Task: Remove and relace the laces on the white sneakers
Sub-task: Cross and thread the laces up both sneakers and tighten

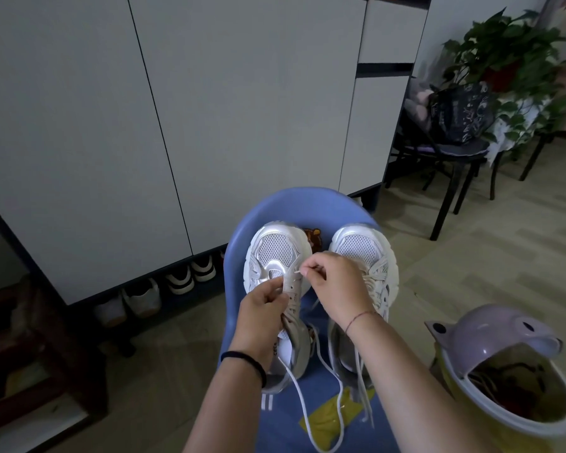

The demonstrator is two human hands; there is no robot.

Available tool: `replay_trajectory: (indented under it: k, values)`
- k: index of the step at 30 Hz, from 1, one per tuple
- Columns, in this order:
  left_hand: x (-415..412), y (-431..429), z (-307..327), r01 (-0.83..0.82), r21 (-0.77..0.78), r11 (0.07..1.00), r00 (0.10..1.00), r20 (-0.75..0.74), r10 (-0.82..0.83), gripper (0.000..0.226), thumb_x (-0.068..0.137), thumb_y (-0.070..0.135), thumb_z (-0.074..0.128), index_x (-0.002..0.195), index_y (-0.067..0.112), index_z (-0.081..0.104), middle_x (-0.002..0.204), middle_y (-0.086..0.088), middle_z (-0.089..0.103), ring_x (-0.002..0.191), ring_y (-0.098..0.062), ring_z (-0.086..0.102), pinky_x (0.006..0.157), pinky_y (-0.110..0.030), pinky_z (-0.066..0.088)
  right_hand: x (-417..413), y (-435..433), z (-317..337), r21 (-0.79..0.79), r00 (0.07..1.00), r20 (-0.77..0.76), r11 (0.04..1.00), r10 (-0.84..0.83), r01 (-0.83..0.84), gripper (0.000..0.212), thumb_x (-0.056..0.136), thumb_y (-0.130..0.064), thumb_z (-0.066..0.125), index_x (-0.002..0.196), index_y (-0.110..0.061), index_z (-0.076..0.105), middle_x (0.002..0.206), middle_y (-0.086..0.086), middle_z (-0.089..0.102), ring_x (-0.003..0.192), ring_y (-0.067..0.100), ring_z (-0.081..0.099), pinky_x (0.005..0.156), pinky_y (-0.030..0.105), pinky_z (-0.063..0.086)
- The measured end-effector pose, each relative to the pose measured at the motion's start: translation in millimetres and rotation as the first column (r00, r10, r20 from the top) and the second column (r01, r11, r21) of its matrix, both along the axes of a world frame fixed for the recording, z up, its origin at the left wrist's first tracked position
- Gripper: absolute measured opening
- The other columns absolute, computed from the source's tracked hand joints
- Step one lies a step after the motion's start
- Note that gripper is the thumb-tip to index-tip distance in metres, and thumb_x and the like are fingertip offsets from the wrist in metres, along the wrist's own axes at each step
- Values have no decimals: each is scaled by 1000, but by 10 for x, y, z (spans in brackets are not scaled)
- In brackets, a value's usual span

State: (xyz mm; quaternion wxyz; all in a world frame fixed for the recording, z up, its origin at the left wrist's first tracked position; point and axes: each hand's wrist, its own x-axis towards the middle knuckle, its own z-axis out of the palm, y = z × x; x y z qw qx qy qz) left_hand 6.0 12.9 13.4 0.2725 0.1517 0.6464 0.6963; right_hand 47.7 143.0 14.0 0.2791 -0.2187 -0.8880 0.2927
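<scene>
Two white sneakers stand side by side on a blue plastic chair [294, 204], toes pointing away from me. My left hand [262, 308] grips the eyelet flap of the left sneaker [275, 253]. My right hand [334, 282] pinches the tip of a white lace [303, 407] at an upper eyelet of that shoe. The rest of this lace trails in a loose loop down over the seat toward me. The right sneaker [363, 246] lies partly under my right wrist, with its own laces hanging loose.
A lilac-lidded yellow bin [504, 364] stands open at the right. White cabinets [177, 109] rise behind the chair, with several shoes [180, 279] tucked underneath. A dark chair with a bag [458, 116] and a potted plant [504, 50] stand far right. A dark wooden stool [30, 354] sits left.
</scene>
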Motion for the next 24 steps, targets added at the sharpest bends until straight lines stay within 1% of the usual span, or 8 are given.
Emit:
replay_trajectory:
  k: [2,5,8,12,16,18,20,24]
  values:
    - [3,1,4,2,13,1000,1000,18,-2,28,97,-5,46,102,14,65,57,8,61,41,2,50,44,-12,41,-11,2,20,33,1000,14,999,23,-24,10,90,-15,63,87,-10,72,89,-4,65,77,8,55,63,4,38]
    - [1,15,-5,-10,5,1000,1000,29,10,34,97,-4,47,91,25,64,65,5,64,47,-1,54,48,-14,45,-24,-5,46,113,998,51,993,22,-28,13,91,-15,61,84,-10,70,85,-8,59,76,7,51,62,5,36]
    - [2,39,-23,-35,-7,999,999,20,36,37,97,-2,49,87,31,61,75,2,65,61,-8,59,56,-16,49,-33,-35,61,183,997,72,983,2,-15,16,92,-15,57,81,-10,67,83,-11,52,77,9,48,62,14,29]
    - [-6,70,-73,-55,1,998,998,27,55,28,96,-2,50,109,17,67,93,-6,72,84,-20,65,82,-34,55,-43,-63,54,214,997,76,977,-34,18,17,93,-15,56,79,-11,65,82,-9,51,76,10,47,67,19,31]
    - [-2,53,-63,-59,17,998,998,31,58,34,95,-3,51,90,26,68,80,-2,71,68,-12,63,62,-19,53,-84,-71,31,126,998,45,991,-38,32,16,90,-11,60,76,-7,67,79,-5,57,73,11,51,59,13,34]
    - [-6,39,-61,-41,11,999,998,43,40,30,95,-2,50,96,18,71,83,-10,71,70,-18,62,68,-29,53,-95,-67,16,58,1000,20,998,-15,13,14,88,-10,63,76,-7,69,79,-4,61,74,12,55,63,14,38]
    - [-9,34,-55,-11,28,1000,998,69,9,29,96,-2,49,99,14,72,82,-17,68,72,-25,58,74,-37,50,-77,-58,12,-32,1000,-10,999,1,-1,12,88,-10,64,80,-9,72,79,-7,62,74,7,56,64,7,38]
    - [-24,67,-81,16,40,999,996,89,-19,30,96,-4,46,102,11,71,66,-8,62,59,-16,54,67,-31,47,2,12,44,-162,999,34,986,37,-31,17,93,-11,57,95,-14,73,84,-7,61,73,0,54,64,4,40]
